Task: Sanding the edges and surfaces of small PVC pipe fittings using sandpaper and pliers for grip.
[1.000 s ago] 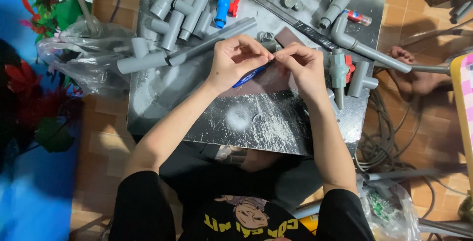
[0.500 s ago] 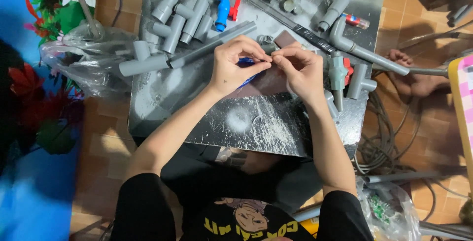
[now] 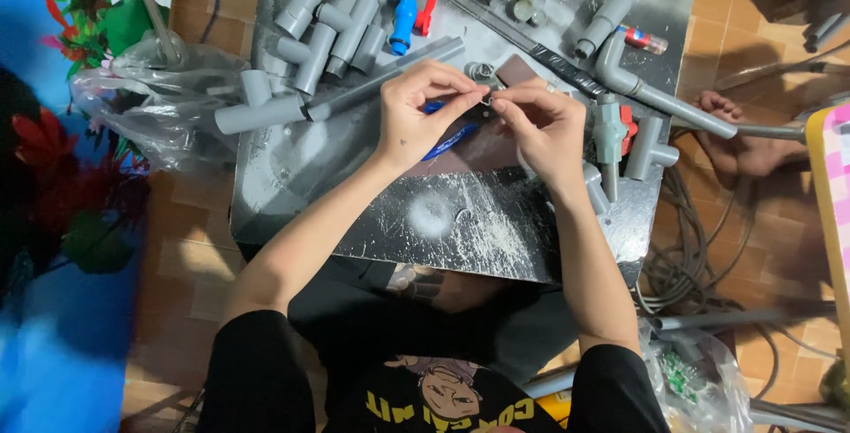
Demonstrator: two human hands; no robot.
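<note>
Your left hand (image 3: 416, 114) and right hand (image 3: 540, 127) had drawn a little closer to the grey plastic pipe pieces (image 3: 332, 30) than a second earlier, meeting over the scuffed grey metal work board (image 3: 372, 212). Both sets of fingers were pinched narrow on one small dark fitting (image 3: 482, 107) held between them; I cannot tell its shape. A blue band (image 3: 450, 141) lay beneath your left palm, so the fine work looked ongoing.

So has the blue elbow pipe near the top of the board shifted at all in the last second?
No. The blue elbow fitting lies in the same spot, beside the red valve handle and above the long grey pipe, as before.
</note>
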